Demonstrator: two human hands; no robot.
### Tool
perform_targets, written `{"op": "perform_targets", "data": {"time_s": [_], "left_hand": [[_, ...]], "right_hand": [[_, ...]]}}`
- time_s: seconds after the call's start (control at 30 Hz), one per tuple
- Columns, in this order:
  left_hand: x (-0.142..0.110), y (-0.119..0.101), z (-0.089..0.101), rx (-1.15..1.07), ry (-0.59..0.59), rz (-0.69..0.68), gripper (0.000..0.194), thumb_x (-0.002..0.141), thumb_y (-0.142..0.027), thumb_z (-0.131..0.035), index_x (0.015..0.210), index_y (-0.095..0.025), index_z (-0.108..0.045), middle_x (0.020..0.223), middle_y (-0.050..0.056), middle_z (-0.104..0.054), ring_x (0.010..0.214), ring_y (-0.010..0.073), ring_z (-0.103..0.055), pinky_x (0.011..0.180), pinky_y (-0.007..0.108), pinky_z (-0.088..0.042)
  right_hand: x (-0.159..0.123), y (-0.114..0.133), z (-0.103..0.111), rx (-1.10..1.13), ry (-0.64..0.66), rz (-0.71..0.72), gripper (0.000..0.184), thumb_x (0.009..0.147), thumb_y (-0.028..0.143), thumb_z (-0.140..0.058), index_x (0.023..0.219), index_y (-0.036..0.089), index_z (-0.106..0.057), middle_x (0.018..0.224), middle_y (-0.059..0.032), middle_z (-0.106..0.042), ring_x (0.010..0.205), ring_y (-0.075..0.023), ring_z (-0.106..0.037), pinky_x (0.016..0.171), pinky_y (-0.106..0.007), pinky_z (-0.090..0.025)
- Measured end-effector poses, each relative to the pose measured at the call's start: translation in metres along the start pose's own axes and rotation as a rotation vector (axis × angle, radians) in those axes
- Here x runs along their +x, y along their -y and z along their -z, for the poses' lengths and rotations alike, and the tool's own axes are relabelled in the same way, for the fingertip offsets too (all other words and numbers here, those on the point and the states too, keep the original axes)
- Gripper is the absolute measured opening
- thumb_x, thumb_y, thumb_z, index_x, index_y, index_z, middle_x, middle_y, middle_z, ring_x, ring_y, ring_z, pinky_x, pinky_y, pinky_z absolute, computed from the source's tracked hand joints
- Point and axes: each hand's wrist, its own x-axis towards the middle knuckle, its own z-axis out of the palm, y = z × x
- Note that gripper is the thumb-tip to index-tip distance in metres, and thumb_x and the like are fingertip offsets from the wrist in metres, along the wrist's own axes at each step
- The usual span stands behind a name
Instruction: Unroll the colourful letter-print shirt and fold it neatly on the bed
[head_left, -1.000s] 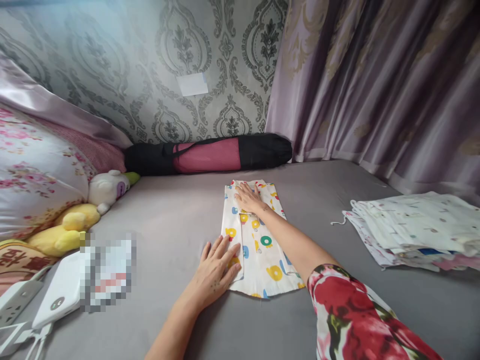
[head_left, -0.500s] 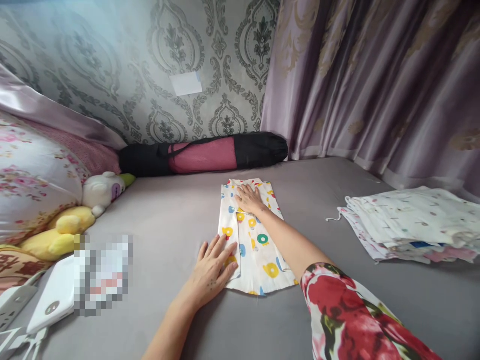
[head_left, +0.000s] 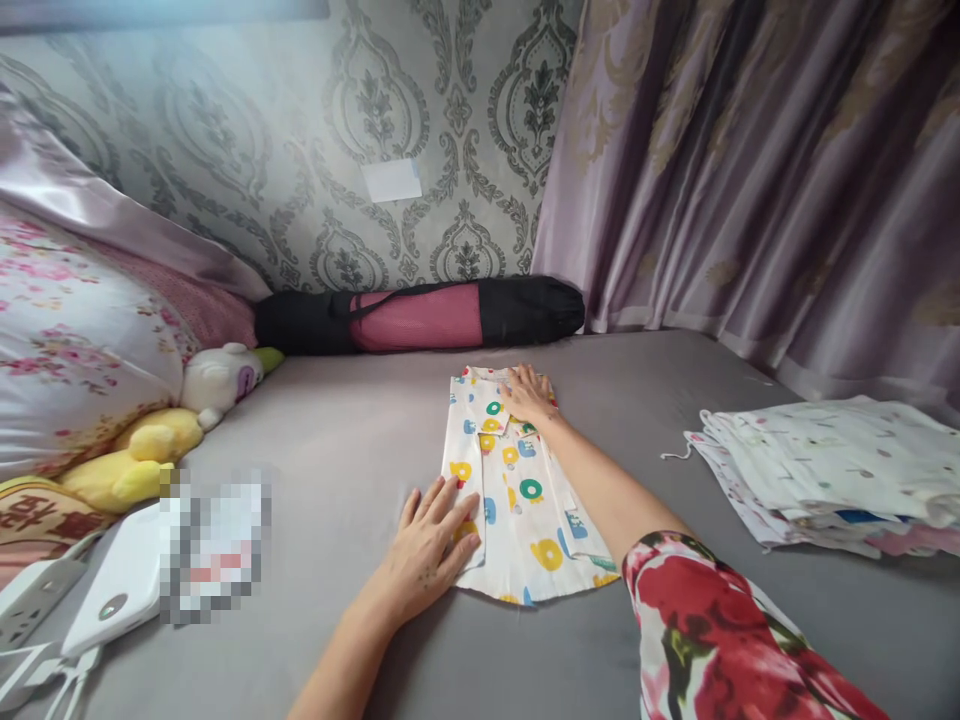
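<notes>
A small white shirt (head_left: pixel 517 545) with yellow, blue, green and red prints lies flat on the grey bed sheet, its two sides folded inward. My left hand (head_left: pixel 429 545) rests on its lower left edge, palm down with fingers spread. Near the top right of the cloth, my right hand (head_left: pixel 529 395) lies flat with its fingers stretched out, hiding part of the upper fold. Neither hand grips the fabric.
On the right is a stack of folded clothes (head_left: pixel 832 460). A black and pink roll bag (head_left: pixel 420 318) lies along the wall. Plush toys (head_left: pixel 225 380), a white power bank (head_left: pixel 124 580), a power strip (head_left: pixel 34 600) and a blurred object (head_left: pixel 221 550) are on the left.
My right hand has moved right across the top of the shirt, and the right side fold now shows wider. My left hand stays on the lower left edge. The view has shifted slightly.
</notes>
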Motion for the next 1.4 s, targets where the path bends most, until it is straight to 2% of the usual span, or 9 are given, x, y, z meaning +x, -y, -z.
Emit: {"op": "perform_targets", "data": {"time_s": [0.17, 0.33, 0.43, 0.6, 0.83, 1.1, 1.27, 1.4], "left_hand": [[0.0, 0.001, -0.002, 0.004, -0.015, -0.007, 0.049, 0.1, -0.048, -0.035, 0.146, -0.033, -0.042, 0.16, 0.006, -0.026, 0.147, 0.0317, -0.022, 0.115, 0.06, -0.024], [0.001, -0.003, 0.003, -0.012, 0.008, -0.001, 0.051, 0.1, -0.049, -0.035, 0.147, -0.03, -0.042, 0.16, 0.008, -0.026, 0.147, 0.0318, -0.022, 0.116, 0.06, -0.022], [0.001, -0.003, 0.005, -0.021, 0.019, 0.01, 0.051, 0.099, -0.05, -0.035, 0.146, -0.031, -0.042, 0.16, 0.007, -0.026, 0.147, 0.0318, -0.022, 0.116, 0.059, -0.022], [0.0, -0.002, 0.003, -0.031, -0.024, -0.01, 0.05, 0.099, -0.049, -0.036, 0.145, -0.032, -0.043, 0.159, 0.007, -0.029, 0.146, 0.0319, -0.024, 0.116, 0.059, -0.024], [0.0, -0.002, 0.004, -0.036, -0.006, 0.001, 0.05, 0.099, -0.049, -0.036, 0.145, -0.032, -0.043, 0.159, 0.007, -0.027, 0.147, 0.0318, -0.021, 0.116, 0.059, -0.022], [0.0, -0.004, 0.006, -0.055, -0.009, -0.005, 0.05, 0.099, -0.05, -0.036, 0.144, -0.031, -0.044, 0.158, 0.008, -0.029, 0.147, 0.0318, -0.022, 0.116, 0.06, -0.022], [0.0, -0.003, 0.005, -0.05, -0.005, 0.004, 0.051, 0.099, -0.051, -0.034, 0.145, -0.032, -0.043, 0.159, 0.007, -0.029, 0.147, 0.0318, -0.022, 0.115, 0.06, -0.023], [-0.001, -0.001, 0.002, -0.042, -0.036, -0.019, 0.049, 0.099, -0.048, -0.036, 0.145, -0.033, -0.042, 0.158, 0.007, -0.031, 0.146, 0.0317, -0.024, 0.115, 0.059, -0.025]], "right_hand": [[0.002, -0.005, -0.006, -0.037, 0.013, -0.054, 0.06, 0.102, 0.049, -0.018, 0.154, 0.019, -0.027, 0.159, -0.0103, -0.02, 0.145, -0.0276, -0.015, 0.116, -0.054, -0.012], [0.002, -0.006, -0.005, -0.057, 0.005, -0.041, 0.06, 0.103, 0.048, -0.016, 0.153, 0.017, -0.029, 0.159, -0.0115, -0.021, 0.145, -0.0276, -0.016, 0.115, -0.054, -0.012], [0.003, -0.005, -0.001, -0.04, 0.055, -0.035, 0.061, 0.102, 0.049, -0.016, 0.154, 0.018, -0.027, 0.159, -0.0118, -0.019, 0.145, -0.0281, -0.014, 0.115, -0.055, -0.012], [-0.001, 0.008, -0.002, -0.005, 0.066, 0.037, 0.06, 0.103, 0.048, -0.016, 0.155, 0.019, -0.022, 0.161, -0.0111, -0.013, 0.147, -0.027, -0.005, 0.116, -0.055, -0.007], [-0.007, 0.019, -0.012, -0.034, 0.004, 0.089, 0.057, 0.103, 0.047, -0.02, 0.152, 0.02, -0.032, 0.158, -0.012, -0.023, 0.145, -0.0286, -0.014, 0.114, -0.057, -0.008], [-0.006, 0.023, -0.003, -0.044, 0.057, 0.078, 0.057, 0.102, 0.044, -0.024, 0.153, 0.017, -0.03, 0.158, -0.0144, -0.02, 0.146, -0.0298, -0.013, 0.115, -0.056, -0.009], [-0.002, 0.044, -0.007, -0.043, -0.017, 0.189, 0.056, 0.104, 0.042, -0.02, 0.151, 0.016, -0.033, 0.159, -0.012, -0.02, 0.146, -0.0265, -0.011, 0.116, -0.053, -0.006], [0.007, 0.062, -0.012, -0.041, -0.012, 0.291, 0.057, 0.104, 0.043, -0.02, 0.152, 0.016, -0.031, 0.16, -0.0092, -0.018, 0.146, -0.0242, -0.01, 0.117, -0.052, -0.005]]}}
